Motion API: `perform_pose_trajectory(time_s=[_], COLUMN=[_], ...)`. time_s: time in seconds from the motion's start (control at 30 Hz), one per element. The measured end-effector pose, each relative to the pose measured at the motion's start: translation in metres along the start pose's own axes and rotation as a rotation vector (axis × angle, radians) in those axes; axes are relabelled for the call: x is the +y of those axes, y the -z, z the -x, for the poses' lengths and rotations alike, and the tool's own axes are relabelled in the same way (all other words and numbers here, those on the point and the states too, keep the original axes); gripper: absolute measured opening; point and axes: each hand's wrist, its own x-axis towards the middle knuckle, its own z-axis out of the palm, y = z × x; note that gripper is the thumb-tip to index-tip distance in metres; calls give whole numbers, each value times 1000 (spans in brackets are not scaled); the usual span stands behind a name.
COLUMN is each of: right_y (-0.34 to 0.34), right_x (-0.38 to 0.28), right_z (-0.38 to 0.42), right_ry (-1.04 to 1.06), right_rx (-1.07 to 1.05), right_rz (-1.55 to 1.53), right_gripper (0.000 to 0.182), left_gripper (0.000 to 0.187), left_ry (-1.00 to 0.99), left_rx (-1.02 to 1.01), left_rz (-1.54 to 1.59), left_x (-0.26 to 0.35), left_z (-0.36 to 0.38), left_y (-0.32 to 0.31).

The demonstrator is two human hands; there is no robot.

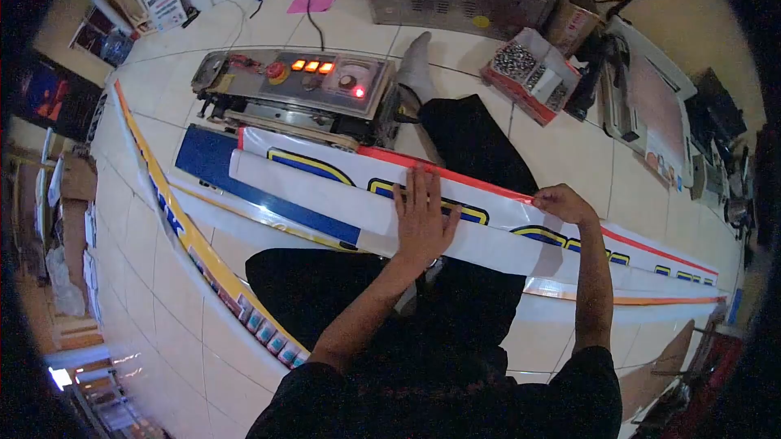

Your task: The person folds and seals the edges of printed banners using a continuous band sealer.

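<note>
A long white printed banner (325, 192) with blue-and-yellow lettering lies across my lap, its lower part folded over the print. Along its far side runs a red edge (472, 180). My left hand (421, 223) rests flat on the banner with its fingers stretched out. Farther right, my right hand (565, 205) pinches the red edge between thumb and fingers. Just beyond the banner's left part stands a band sealing machine (301, 81) with lit orange switches and a red knob. The red edge reaches the machine's near side; whether it sits inside is hidden.
A blue panel (211, 162) juts out under the banner's left end. Another folded yellow banner (199, 248) lies on the tiled floor at left. Beyond my foot are a box of metal eyelets (521, 65), a cardboard box (572, 12) and a larger metal machine (455, 0).
</note>
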Motion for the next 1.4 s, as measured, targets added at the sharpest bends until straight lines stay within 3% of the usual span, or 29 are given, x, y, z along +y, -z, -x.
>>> perform_pose_trajectory(time_s=[0.27,0.33,0.47,0.6,0.8,1.0,1.4], right_y=[2,2,3,4,4,5,5], right_x=[-19,-16,-10,-8,-12,-34,-17], right_z=[-5,-9,-12,-9,-12,-9,-19], right_ry=[118,-82,-39,96,176,-69,-22], right_rx=[20,4,19,19,-5,-43,-71], right_rz=[75,66,36,203,174,145,123], right_gripper=[19,21,28,29,24,23,24], left_gripper=[72,72,71,72,67,66,68], left_ry=[-33,-43,-28,30,-65,-96,-88], left_rx=[-47,-23,-8,-55,13,3,-10], left_rz=[2,-14,8,19,-33,-34,-16], left_x=[0,-4,-9,-16,-18,-20,-22], left_z=[13,12,12,10,17,19,19], left_y=[1,1,0,4,3,2,4])
